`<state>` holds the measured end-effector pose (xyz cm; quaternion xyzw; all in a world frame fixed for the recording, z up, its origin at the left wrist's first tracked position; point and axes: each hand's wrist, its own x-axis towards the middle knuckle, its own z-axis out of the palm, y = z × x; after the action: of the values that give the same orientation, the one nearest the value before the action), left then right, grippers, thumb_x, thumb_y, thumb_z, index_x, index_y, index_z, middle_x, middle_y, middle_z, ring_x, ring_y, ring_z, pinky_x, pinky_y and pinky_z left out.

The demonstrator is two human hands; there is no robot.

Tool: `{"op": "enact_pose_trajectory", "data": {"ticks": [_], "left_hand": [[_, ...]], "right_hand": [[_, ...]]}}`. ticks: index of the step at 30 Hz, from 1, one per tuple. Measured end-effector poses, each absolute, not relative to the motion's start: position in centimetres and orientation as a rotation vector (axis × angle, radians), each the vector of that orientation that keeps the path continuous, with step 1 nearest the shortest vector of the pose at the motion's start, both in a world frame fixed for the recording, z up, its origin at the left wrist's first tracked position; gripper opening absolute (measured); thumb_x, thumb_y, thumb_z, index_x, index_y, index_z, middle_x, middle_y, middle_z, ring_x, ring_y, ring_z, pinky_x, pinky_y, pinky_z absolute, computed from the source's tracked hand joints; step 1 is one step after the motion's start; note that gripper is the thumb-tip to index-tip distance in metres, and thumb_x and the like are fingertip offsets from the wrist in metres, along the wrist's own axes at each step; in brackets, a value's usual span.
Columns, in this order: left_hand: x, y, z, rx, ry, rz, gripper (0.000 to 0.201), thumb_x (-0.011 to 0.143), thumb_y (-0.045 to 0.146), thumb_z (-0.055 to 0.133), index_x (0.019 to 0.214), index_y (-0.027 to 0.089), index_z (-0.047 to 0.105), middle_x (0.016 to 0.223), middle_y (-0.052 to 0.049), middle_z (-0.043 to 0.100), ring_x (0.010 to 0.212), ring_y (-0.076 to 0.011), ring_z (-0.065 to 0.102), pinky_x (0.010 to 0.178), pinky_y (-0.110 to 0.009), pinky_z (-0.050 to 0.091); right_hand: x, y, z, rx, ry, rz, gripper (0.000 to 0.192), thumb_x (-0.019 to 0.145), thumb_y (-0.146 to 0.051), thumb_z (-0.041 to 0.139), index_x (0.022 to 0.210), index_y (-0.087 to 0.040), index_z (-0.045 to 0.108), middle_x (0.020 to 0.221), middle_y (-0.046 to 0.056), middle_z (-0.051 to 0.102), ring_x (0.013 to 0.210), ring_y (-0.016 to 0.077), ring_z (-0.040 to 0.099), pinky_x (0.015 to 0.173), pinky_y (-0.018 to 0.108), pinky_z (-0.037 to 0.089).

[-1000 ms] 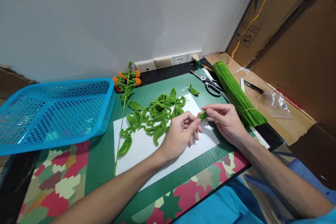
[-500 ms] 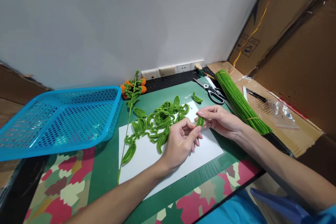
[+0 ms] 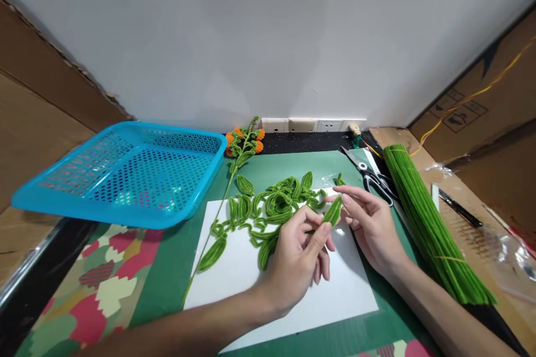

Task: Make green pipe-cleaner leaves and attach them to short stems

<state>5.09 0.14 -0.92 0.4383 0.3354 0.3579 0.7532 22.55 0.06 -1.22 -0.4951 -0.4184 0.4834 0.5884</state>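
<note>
Head view: printed handling symbols and small lettering mark the cardboard box [image 3: 464, 109] at the far right, too small to read; no other writing is legible. The tabletop carries a green cutting mat [image 3: 268, 170], with a cloth of red, green and cream leaf shapes [image 3: 96, 290] at its near left edge. A white sheet [image 3: 335, 290] lies on the mat. A plain white wall closes the back, with a row of wall sockets [image 3: 312, 124] at its foot and brown cardboard panels on both sides.

The left hand [image 3: 299, 259] pinches a folded green pipe-cleaner leaf [image 3: 333, 212] between thumb and forefinger, its grip narrow and closed on the leaf's lower end. The right hand [image 3: 371, 228] touches the leaf's upper end with its fingertips, its grip loosely closed there. The leaf is held just above the white sheet, near a pile of finished leaves [image 3: 276, 203].

A long stem with leaves and orange blossoms [image 3: 243, 145] lies left of the pile. A blue perforated basket [image 3: 125, 178] rests on the left, tilted. Scissors [image 3: 371, 173] and a bundle of straight green pipe cleaners [image 3: 427, 217] lie to the right, with a black pen [image 3: 458, 207] beyond.
</note>
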Motion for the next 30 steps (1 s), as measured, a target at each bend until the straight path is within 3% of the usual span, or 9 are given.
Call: {"op": "enact_pose_trajectory", "data": {"ticks": [2,4,8,19,26,30], "left_hand": [[5.1,0.1,-0.7,0.916,0.722,0.785,0.033,0.105,0.049,0.061,0.095,0.022,0.046,0.077,0.006,0.062,0.044,-0.0057,0.057,0.038,-0.015,0.038],[5.0,0.1,-0.7,0.894,0.703,0.758,0.032,0.107,0.050,0.057,0.096,0.022,0.045,0.074,0.006,0.061,0.045,-0.0050,0.055,0.040,-0.015,0.036],[4.7,0.1,-0.8,0.932,0.675,0.662,0.032,0.109,0.050,0.053,0.097,0.021,0.048,0.074,0.006,0.061,0.049,-0.0033,0.053,0.044,-0.014,0.034],[4.2,0.1,-0.3,1.001,0.724,0.503,0.045,0.106,0.057,0.055,0.090,0.015,0.061,0.072,0.002,0.059,0.052,-0.0042,0.049,0.048,-0.018,0.034],[3.8,0.1,-0.4,1.045,0.749,0.555,0.046,0.106,0.057,0.056,0.092,0.013,0.065,0.075,0.000,0.061,0.050,-0.0031,0.047,0.047,-0.018,0.031],[4.1,0.1,-0.7,0.988,0.757,0.556,0.046,0.105,0.057,0.056,0.093,0.014,0.064,0.073,0.001,0.059,0.049,-0.0035,0.048,0.045,-0.018,0.030]], "right_hand": [[23.2,-0.2,-1.3,-1.186,-1.313,0.651,0.026,0.097,-0.017,0.072,0.120,-0.023,0.081,0.123,0.010,0.081,0.108,0.0244,0.079,0.089,0.037,0.068],[23.7,-0.3,-1.4,-1.117,-1.624,0.256,0.046,0.093,-0.002,0.068,0.133,-0.023,0.076,0.139,0.012,0.074,0.124,0.0276,0.074,0.104,0.043,0.064],[24.0,0.0,-1.5,-0.958,-1.880,-0.040,0.064,0.087,0.011,0.065,0.146,-0.015,0.067,0.139,0.017,0.073,0.128,0.0312,0.072,0.105,0.048,0.065],[24.3,-0.2,-1.8,-0.940,-1.908,0.092,0.057,0.092,0.008,0.062,0.145,-0.012,0.067,0.132,0.018,0.076,0.125,0.0302,0.073,0.102,0.048,0.067],[22.9,-0.5,-1.5,-1.089,-1.681,0.560,0.038,0.099,-0.006,0.062,0.125,-0.028,0.079,0.114,0.004,0.083,0.102,0.0207,0.082,0.088,0.032,0.070],[22.7,-0.6,-1.5,-1.177,-1.683,0.492,0.033,0.100,-0.010,0.062,0.124,-0.025,0.079,0.114,0.006,0.083,0.102,0.0209,0.082,0.085,0.029,0.069]]}}
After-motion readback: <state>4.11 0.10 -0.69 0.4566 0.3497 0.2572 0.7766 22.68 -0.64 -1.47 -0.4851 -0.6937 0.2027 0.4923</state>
